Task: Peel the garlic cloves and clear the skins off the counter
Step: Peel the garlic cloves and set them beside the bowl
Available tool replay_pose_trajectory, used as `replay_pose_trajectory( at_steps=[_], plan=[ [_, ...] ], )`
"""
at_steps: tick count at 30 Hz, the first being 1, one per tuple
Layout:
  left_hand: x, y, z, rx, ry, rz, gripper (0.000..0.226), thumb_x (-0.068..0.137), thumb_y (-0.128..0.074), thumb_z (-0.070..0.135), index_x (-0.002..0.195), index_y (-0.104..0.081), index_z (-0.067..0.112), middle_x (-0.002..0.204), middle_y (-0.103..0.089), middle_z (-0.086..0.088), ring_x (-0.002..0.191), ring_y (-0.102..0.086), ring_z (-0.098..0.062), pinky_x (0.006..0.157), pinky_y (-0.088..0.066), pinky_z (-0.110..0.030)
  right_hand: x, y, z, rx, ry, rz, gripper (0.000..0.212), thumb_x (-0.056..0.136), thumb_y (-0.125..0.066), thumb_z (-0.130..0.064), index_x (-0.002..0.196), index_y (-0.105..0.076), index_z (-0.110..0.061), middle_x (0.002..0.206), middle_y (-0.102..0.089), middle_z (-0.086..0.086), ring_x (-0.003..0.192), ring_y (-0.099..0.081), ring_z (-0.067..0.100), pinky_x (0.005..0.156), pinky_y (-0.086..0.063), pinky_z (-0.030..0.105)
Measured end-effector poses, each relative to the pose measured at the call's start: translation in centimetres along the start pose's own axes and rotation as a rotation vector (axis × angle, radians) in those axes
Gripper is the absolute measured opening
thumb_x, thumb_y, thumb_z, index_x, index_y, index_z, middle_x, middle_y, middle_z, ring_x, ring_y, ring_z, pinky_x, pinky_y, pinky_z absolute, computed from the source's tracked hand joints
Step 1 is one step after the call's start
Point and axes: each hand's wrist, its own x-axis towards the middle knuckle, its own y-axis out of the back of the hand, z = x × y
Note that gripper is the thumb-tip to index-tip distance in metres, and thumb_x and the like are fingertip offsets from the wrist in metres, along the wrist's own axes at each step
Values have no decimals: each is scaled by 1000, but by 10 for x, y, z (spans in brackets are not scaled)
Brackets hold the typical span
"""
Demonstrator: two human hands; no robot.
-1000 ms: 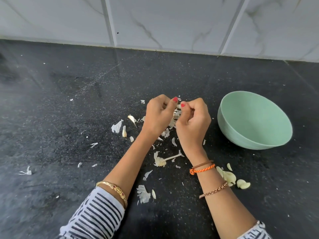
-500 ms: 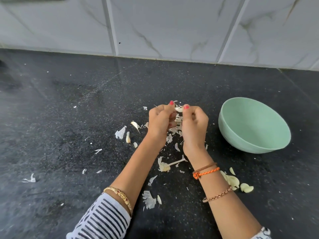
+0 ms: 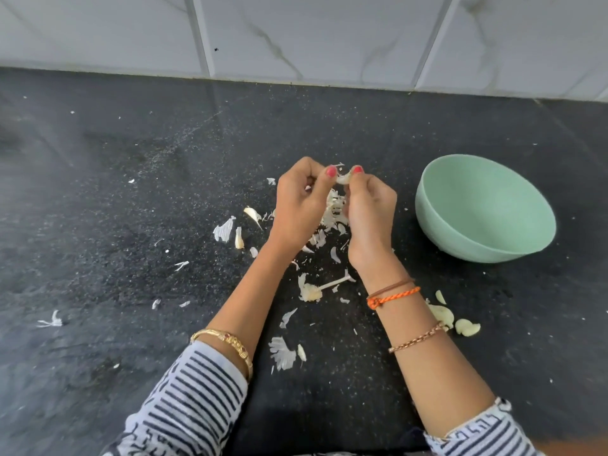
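Note:
My left hand (image 3: 301, 205) and my right hand (image 3: 371, 212) are raised side by side over the black counter (image 3: 131, 192). Both pinch one pale garlic clove (image 3: 343, 179) between thumbs and fingertips, the other fingers curled. White papery skins (image 3: 334, 212) lie heaped below and between the hands. More skin flakes (image 3: 224, 229) are scattered to the left. The bare garlic stem with its root base (image 3: 312, 291) lies near my right wrist. Peeled cloves (image 3: 466, 326) lie on the counter to the right of my right forearm.
A mint green bowl (image 3: 483, 245) stands on the counter to the right of my hands; its inside looks bare. A white marble-tiled wall (image 3: 329, 37) closes off the counter at the back. A stray skin (image 3: 51, 320) lies far left.
Both hands have stayed together on the clove. The thumbs have shifted on it and a little more of the clove shows between them. The camera has tilted slightly.

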Motion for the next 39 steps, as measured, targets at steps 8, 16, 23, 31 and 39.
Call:
replay_pose_trajectory(
  at_steps=[8, 16, 23, 31, 39],
  plan=[
    [9, 11, -11, 46, 174, 130, 33, 92, -51, 11, 60, -42, 10, 53, -36, 1, 47, -30, -4, 46, -30, -17, 10, 12, 10, -243, 655, 138, 19, 94, -44, -28, 83, -53, -16, 65, -49, -16, 54, -44, 2, 51, -36, 18],
    [6, 17, -19, 429, -70, 143, 48, 86, -55, 26, 43, -37, 14, 38, -31, 3, 40, -23, -7, 42, -25, -22, -1, 13, 16, -224, 503, 33, 11, 93, -55, -11, 89, -64, -6, 74, -67, -1, 66, -65, 7, 60, -53, 19],
    [-10, 16, -14, 604, -226, 199, 11, 75, -68, 17, 68, -74, 10, 62, -69, -2, 57, -58, -19, 63, -45, -24, -20, 29, 14, -279, 543, 2, 18, 82, -65, 5, 98, -70, -2, 85, -67, -6, 79, -66, 0, 69, -50, 11],
    [-31, 4, -4, 631, -242, 68, 25, 71, -52, 0, 82, -74, 8, 86, -71, -7, 85, -55, -27, 68, -30, -14, -45, 96, 12, -853, 826, 293, 23, 74, -57, 6, 87, -74, -5, 76, -70, 6, 68, -61, 27, 61, -37, 20],
    [-37, 0, 0, 650, -156, 54, 21, 82, -57, 0, 95, -72, 7, 98, -70, -8, 98, -53, -29, 74, -27, -12, -80, 151, 29, -1035, 634, 332, 31, 66, -53, 15, 85, -72, 0, 83, -71, 14, 67, -58, 37, 60, -36, 28]
  ],
)
